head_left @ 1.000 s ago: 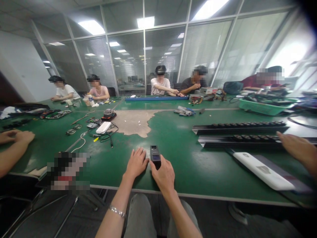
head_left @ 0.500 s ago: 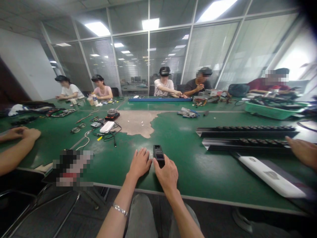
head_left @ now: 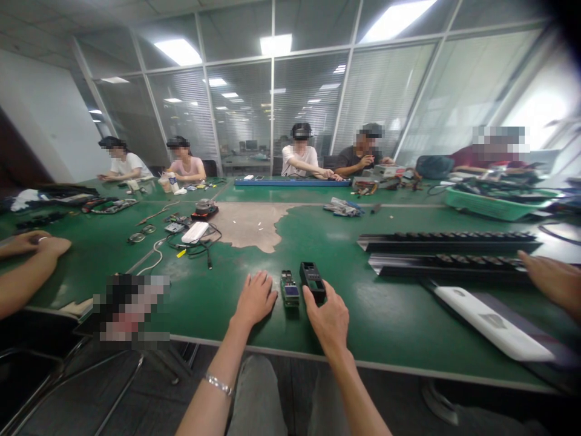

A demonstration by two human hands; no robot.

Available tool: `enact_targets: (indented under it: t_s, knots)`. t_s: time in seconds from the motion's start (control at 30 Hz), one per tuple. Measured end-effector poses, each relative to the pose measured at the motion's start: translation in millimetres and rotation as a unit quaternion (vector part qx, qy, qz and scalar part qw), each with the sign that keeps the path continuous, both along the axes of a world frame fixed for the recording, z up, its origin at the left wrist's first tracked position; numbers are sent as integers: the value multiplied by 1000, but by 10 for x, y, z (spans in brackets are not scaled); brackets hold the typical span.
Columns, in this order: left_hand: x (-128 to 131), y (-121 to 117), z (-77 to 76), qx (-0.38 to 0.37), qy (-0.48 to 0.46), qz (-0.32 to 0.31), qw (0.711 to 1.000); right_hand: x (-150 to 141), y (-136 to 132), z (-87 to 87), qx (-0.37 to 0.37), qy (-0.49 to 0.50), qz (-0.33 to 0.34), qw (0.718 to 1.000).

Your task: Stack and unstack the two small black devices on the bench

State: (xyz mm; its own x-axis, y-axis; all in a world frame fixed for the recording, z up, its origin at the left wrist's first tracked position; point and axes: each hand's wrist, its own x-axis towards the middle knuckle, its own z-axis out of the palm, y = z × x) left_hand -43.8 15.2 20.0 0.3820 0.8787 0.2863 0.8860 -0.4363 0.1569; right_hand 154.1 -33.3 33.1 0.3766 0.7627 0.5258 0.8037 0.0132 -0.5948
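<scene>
My right hand (head_left: 330, 318) grips a small black casing (head_left: 313, 280) by its near end, just above the green table (head_left: 345, 315). Left of it lies a small circuit module (head_left: 289, 289) with a blue part, bare on the table. My left hand (head_left: 254, 298) rests flat beside the module with its fingers spread, holding nothing. A bracelet shows on my left wrist.
Two long black strips (head_left: 449, 242) and a white flat device (head_left: 492, 324) lie to the right, near another person's hand (head_left: 551, 278). Cables and a white box (head_left: 195, 232) sit at centre left. Someone's hands (head_left: 36, 244) rest at left. Several people sit along the far side.
My right hand has moved right with the black casing, which has come off the circuit module. The module now lies uncovered on the table. My left hand has stayed put.
</scene>
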Motion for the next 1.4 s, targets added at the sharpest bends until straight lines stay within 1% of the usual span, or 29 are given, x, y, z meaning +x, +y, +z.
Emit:
enact_targets:
  t_s: [0.13, 0.33, 0.47, 0.67, 0.73, 0.83, 0.9, 1.13, 1.4]
  knots:
    - [9, 0, 6, 2, 0, 1, 1000, 107, -7, -122, -16, -9, -11, 1000]
    - [20, 9, -13, -6, -2, 6, 1000, 164, 14, -201, -41, -10, -17, 999]
    - [29, 14, -22, -4, 2, 7, 1000, 173, 0, -244, -45, -20, -14, 999]
    - [40, 13, -15, -3, 6, 8, 1000, 152, -34, -263, -55, -34, -14, 998]
    - [38, 10, -11, 1, 5, 7, 1000, 152, -29, -274, -42, -41, -9, 998]
    - [33, 8, -10, 3, 4, 5, 1000, 166, -13, -295, -3, -45, -6, 999]
    - [31, 12, -15, 3, 4, 6, 1000, 177, -4, -307, 7, -43, -7, 999]
    - [30, 21, -30, 0, 2, 6, 1000, 180, -5, -331, 0, -33, -2, 999]
    - [23, 22, -30, 0, 0, 6, 1000, 157, -32, -291, -2, -53, 1, 999]
